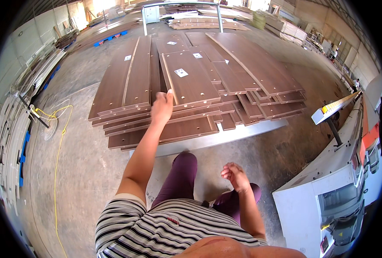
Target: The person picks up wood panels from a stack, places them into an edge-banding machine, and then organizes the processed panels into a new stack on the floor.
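The far left rim is dark and bent by the lens; the pale strips [8, 142] stacked along the left wall are cut off at the edge, and the small stand [39, 116] with a yellow cable [57, 150] trailing over the concrete floor [83, 172] is too small to identify. Moving right, the left hand [161, 107] reaches forward to the near edge of a brown board [191, 79], the topmost in the middle of the stack. The fingers are curled at that edge, but whether they are clamped on the board or only touching it cannot be told, since the back of the hand hides them. The board is dark brown wood grain, long and flat, with small drilled holes along its near end and a white label on its face. It lies on a low pile of boards [126, 81] of the same colour, fanned in several overlapping layers on a pale platform [225, 135], which shows only as a strip along the near side. Right of centre, the right hand [236, 174] hangs free over the floor near purple trousers, fingers loosely curled together, holding nothing. At far right a white machine [324, 193] is cut off by the rim, with a white roller arm [334, 107] standing above it.
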A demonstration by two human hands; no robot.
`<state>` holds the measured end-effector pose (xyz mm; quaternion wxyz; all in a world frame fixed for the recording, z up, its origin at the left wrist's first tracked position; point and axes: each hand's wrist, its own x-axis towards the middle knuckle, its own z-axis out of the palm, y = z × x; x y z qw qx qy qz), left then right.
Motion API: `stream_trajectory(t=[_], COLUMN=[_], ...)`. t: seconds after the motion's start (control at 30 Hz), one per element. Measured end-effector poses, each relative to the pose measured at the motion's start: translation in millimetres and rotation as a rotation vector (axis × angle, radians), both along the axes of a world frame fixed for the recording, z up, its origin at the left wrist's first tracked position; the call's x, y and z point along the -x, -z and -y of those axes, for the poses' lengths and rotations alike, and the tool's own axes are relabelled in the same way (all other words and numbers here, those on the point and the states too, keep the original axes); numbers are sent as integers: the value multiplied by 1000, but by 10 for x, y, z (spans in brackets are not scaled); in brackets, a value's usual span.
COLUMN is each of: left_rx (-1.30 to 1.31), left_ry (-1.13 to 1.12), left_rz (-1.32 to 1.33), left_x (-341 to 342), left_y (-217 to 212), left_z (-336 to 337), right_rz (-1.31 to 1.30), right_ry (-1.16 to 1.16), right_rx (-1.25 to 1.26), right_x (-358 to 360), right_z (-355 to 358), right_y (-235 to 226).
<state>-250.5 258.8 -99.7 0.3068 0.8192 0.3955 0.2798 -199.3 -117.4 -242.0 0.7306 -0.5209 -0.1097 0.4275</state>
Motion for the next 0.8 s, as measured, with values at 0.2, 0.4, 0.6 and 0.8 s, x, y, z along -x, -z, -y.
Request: stream_trajectory(t=[0.2, 0.4, 0.6, 0.8], left_rx=[-871, -1070, -955, -763], left_ry=[273, 261, 277, 449], left_rz=[181, 31, -51, -14], left_x=[152, -253, -427, -395], left_y=[30, 125, 162, -63], left_z=[484, 424, 153, -119], right_rz=[-115, -24, 940, 963], right_ry=[133, 210, 474, 233], right_rx=[81, 155, 855, 1338], right_x=[192, 105, -128, -87], right_z=[374, 560, 1112, 1378], right_y=[408, 514, 781, 975])
